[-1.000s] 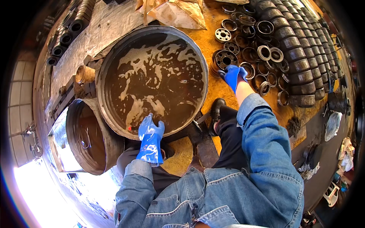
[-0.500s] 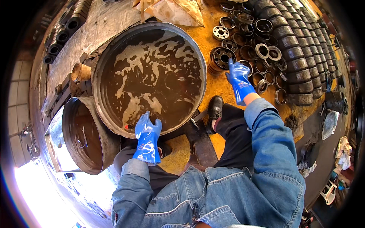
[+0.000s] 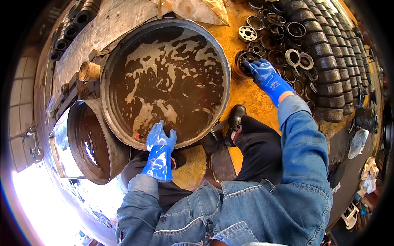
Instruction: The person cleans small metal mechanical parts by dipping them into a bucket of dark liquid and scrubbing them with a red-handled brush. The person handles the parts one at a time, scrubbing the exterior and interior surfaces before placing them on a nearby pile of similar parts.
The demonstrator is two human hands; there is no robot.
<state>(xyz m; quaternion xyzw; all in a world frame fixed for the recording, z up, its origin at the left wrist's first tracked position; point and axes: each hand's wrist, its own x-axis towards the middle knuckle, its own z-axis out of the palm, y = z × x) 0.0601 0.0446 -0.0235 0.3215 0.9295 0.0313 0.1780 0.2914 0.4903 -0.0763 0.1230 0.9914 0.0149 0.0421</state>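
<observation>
Gloves (image 3: 159, 162), glossy and blue, cover both of the person's hands. The left hand (image 3: 161, 137) is over the near edge of a large round tub (image 3: 107, 102), its thumb apart from the fingers, above brown liquid (image 3: 176, 96) streaked with pale foam; whether it grips anything cannot be told. A small red piece (image 3: 137, 136) shows just to its left, inside the tub. The right hand (image 3: 262, 74) reaches to a stack of round metal parts (image 3: 238, 73) standing just right of the tub, its fingers over the dark top ring (image 3: 246, 56); whether they have closed on it cannot be made out. Loose metal rings (image 3: 292, 58) lie beyond and beside that hand, next to long rows of dark cylindrical pieces (image 3: 328, 76). A smaller tilted drum (image 3: 119, 158), also containing liquid, sits beside the large tub at lower left.
</observation>
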